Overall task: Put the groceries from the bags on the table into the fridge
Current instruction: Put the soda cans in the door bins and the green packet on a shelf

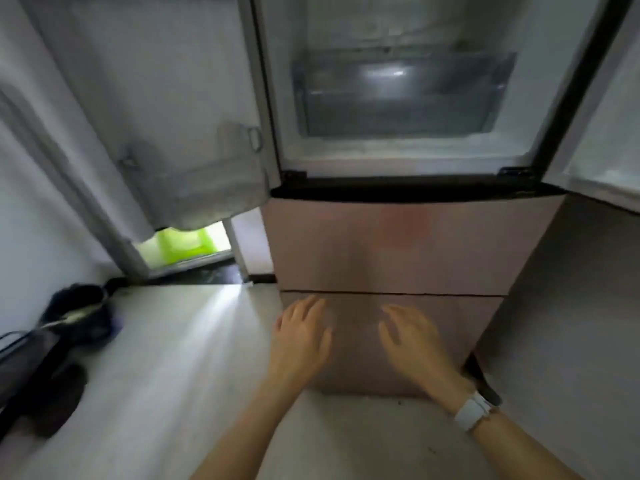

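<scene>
The fridge [391, 251] stands straight ahead with both upper doors swung wide. Inside the lit upper compartment I see a clear plastic drawer [401, 95] with nothing visible in it. Below are two shut pink-brown drawer fronts; the lower one [356, 355] is at hand level. My left hand [301, 337] and my right hand [412, 337] reach down in front of that lower drawer front, fingers spread, holding nothing. A white watch is on my right wrist. No bags or groceries are in view.
The left fridge door [166, 109] carries a door bin [204, 188] at its bottom. The right door [602, 112] fills the right edge. Dark shoes and slippers [69, 327] lie on the pale floor at left. A green-lit gap [183, 247] shows under the left door.
</scene>
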Demonstrator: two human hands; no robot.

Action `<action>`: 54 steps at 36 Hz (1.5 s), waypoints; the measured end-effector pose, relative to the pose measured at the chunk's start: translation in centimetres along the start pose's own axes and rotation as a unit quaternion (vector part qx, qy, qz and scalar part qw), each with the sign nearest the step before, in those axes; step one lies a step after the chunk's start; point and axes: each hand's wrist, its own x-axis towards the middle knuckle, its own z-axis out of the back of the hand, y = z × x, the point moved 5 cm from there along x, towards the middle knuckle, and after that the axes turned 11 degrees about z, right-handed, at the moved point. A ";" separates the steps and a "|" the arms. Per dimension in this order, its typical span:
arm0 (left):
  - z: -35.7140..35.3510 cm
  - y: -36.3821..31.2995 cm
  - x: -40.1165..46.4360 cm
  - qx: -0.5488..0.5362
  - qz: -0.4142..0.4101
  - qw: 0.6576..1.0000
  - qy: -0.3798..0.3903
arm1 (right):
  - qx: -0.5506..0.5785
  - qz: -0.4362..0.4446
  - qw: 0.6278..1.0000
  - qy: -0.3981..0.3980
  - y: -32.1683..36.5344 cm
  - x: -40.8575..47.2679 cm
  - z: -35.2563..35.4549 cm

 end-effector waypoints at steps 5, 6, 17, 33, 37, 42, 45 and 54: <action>1.1 10.6 -13.0 0.059 0.178 0.982 0.023 | 0.049 0.101 0.983 0.143 7.8 -5.3 -9.6; 1.9 12.2 -15.3 0.068 0.209 0.975 0.020 | 0.055 0.119 0.978 0.161 9.4 -6.4 -11.1; 11.6 26.1 -35.6 0.088 0.469 0.875 -0.083 | 0.119 0.325 0.889 0.299 30.6 -13.8 -22.3; 29.0 50.6 -54.0 0.048 0.628 0.753 -0.193 | 0.105 0.497 0.757 0.412 66.3 -21.3 -37.5; 33.4 55.8 -55.3 0.049 0.626 0.744 -0.227 | 0.107 0.516 0.744 0.410 72.9 -21.1 -40.1; 37.8 62.2 -54.9 0.057 0.582 0.761 -0.280 | 0.113 0.540 0.732 0.400 80.7 -19.1 -43.2; 40.3 66.1 -54.0 0.053 0.572 0.767 -0.287 | 0.122 0.571 0.719 0.377 85.6 -17.3 -45.1; 45.2 81.4 -51.2 0.010 0.605 0.739 -0.295 | 0.166 0.602 0.695 0.355 100.1 -11.9 -55.1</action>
